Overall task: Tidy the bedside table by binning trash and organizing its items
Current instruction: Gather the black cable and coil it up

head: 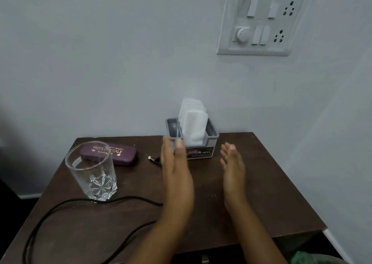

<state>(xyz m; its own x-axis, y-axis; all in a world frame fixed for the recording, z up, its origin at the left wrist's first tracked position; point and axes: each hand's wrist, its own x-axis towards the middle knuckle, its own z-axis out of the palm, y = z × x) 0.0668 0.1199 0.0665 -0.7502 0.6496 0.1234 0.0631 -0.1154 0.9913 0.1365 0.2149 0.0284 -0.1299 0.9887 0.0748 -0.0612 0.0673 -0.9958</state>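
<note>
A grey tissue holder (pixel 211 143) with white tissues (pixel 194 122) stands at the back of the dark wooden bedside table (pixel 271 193). My left hand (pixel 176 175) hovers in front of the holder's left side, fingers straight and holding nothing. My right hand (pixel 233 171) hangs just right of the holder's front, also flat and empty. A clear cut glass (pixel 92 171) stands upright on the left. Behind it lies a purple spectacle case (pixel 120 153). A black cable (pixel 80 203) loops over the table, its plug end (pixel 154 159) lying left of the holder.
The table stands against a pale wall with a switch and socket panel (pixel 259 20) above it. Something green (pixel 306 258) shows at the bottom right, below the table's front edge. A drawer handle (pixel 205 258) sits at the table's front.
</note>
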